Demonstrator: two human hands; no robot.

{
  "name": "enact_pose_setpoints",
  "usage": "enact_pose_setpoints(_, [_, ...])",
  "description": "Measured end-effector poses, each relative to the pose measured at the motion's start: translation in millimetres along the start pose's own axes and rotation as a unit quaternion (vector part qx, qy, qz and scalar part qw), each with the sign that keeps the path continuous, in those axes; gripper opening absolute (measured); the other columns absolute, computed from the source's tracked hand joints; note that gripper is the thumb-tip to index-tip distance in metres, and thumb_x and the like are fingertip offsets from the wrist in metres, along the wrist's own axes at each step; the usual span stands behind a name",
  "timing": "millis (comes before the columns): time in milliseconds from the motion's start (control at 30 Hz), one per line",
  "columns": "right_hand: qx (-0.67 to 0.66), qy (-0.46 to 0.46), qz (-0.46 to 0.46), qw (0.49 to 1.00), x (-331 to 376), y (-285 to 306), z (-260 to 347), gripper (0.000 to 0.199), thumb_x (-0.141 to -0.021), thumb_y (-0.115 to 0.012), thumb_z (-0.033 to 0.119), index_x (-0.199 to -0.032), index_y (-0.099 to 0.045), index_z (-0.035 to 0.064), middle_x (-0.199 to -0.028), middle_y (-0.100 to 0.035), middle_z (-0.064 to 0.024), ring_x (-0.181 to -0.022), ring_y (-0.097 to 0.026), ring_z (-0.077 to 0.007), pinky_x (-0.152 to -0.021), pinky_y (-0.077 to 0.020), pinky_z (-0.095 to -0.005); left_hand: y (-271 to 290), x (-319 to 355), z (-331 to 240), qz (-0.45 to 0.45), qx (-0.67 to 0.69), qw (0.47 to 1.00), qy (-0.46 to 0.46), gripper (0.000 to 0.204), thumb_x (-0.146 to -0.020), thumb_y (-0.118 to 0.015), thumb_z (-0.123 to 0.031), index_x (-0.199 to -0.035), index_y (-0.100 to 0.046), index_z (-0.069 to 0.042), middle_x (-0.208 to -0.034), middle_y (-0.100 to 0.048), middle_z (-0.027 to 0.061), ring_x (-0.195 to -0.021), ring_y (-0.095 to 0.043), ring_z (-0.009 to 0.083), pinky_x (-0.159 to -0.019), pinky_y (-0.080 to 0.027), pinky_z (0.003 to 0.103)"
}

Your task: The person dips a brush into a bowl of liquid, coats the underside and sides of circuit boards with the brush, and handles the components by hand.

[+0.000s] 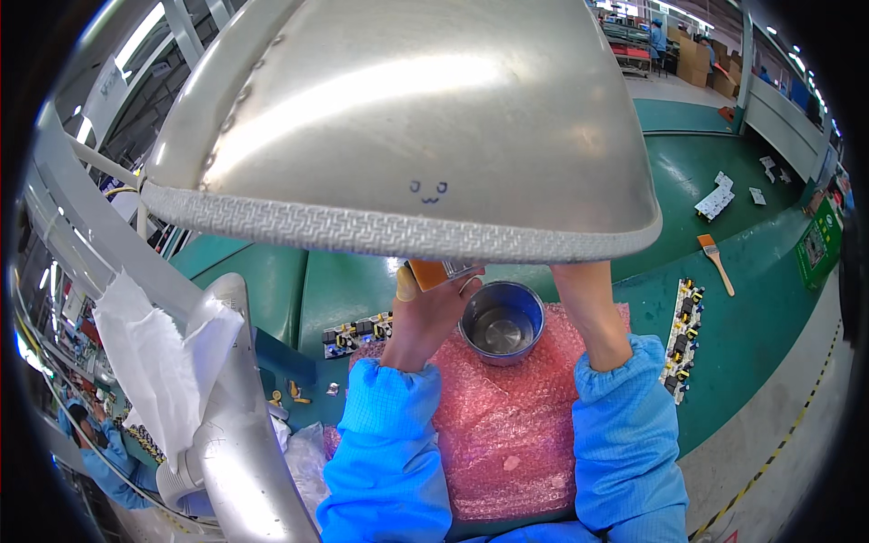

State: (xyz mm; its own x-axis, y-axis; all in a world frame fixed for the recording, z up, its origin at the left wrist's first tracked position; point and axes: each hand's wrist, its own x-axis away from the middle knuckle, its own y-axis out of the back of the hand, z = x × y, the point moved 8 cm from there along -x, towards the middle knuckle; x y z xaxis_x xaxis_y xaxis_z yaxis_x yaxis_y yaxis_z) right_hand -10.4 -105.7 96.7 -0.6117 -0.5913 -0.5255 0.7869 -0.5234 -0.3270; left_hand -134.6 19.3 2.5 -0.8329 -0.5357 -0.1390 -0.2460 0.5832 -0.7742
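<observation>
head view: left hand (425,312) grips brush (433,271) beside steel bowl (502,323).

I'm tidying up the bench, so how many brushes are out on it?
2: one brush lies on the green table at the right; another brush is in the left hand. The metal hood may hide more.

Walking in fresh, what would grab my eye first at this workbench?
The big shiny metal lamp shade fills the upper half of the view and hides the right hand; only its forearm shows, reaching up under it. Below its rim, the left hand grips an orange-handled tool beside a small steel bowl that sits on pink bubble wrap. Circuit boards and a brush lie on the green table to the right.
</observation>
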Motion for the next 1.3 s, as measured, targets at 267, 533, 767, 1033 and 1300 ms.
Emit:
enact_pose_setpoints(267, [0.159, 0.07, -0.071, 0.982, -14, 47, 16, 0.016, -0.08, -0.058, -0.001, -0.096, -0.063, -0.0057, -0.083, -0.066, -0.0087, -0.075, -0.065, -0.0158, -0.066, -0.053, -0.0269, -12, 4, -16, 0.001, 0.08, 0.996, -0.03, 0.064, -0.078, -0.054, -0.061, -0.12, -0.054, -0.013, -0.114, -0.057, 0.0098, -0.103, -0.05, 0.03, -0.091, -0.039, 0.037])
enact_pose_setpoints(533, [0.25, 0.0, -0.184, 0.95, -33, 136, 8, 0.024, -0.08, -0.066, 0.016, -0.093, -0.066, -0.005, -0.076, -0.066, -0.0075, -0.069, -0.063, -0.0123, -0.067, -0.0503, -0.0232, -17, 3, -25, 0.007, 0.097, 0.993, -0.06, 0.066, -0.079, -0.051, -0.062, -0.122, -0.053, -0.013, -0.118, -0.055, 0.0115, -0.103, -0.049, 0.0313, -0.092, -0.039, 0.039])
enact_pose_setpoints(767, [0.189, -0.034, -0.168, 0.967, -31, 119, 5, 0.023, -0.081, -0.066, 0.016, -0.091, -0.067, -0.0044, -0.077, -0.065, -0.0074, -0.07, -0.062, -0.011, -0.068, -0.0512, -0.0231, -13, 6, -26, 0.018, 0.114, 0.993, -0.038, 0.065, -0.077, -0.052, -0.063, -0.123, -0.051, -0.017, -0.125, -0.051, 0.0049, -0.115, -0.044, 0.0262, -0.1, -0.031, 0.041])
enact_pose_setpoints(1033, [0.165, -0.042, -0.186, 0.968, -32, 137, -1, 0.023, -0.082, -0.065, 0.017, -0.091, -0.066, -0.0049, -0.078, -0.065, -0.0072, -0.069, -0.062, -0.011, -0.068, -0.052, -0.0232, -21, 8, -26, 0.017, 0.1, 0.994, -0.042, 0.06, -0.078, -0.051, -0.061, -0.119, -0.054, -0.017, -0.122, -0.054, 0.0041, -0.111, -0.046, 0.0236, -0.093, -0.035, 0.041])
enact_pose_setpoints(1300, [0.161, -0.001, -0.196, 0.967, -31, 129, 19, 0.022, -0.083, -0.065, 0.015, -0.094, -0.066, -0.0042, -0.081, -0.066, -0.0073, -0.071, -0.063, -0.0109, -0.068, -0.0523, -0.0238, -11, 6, -26, -0.001, 0.084, 0.996, -0.035, 0.062, -0.077, -0.052, -0.061, -0.12, -0.053, -0.016, -0.12, -0.055, 0.0045, -0.109, -0.047, 0.0242, -0.092, -0.035, 0.041])
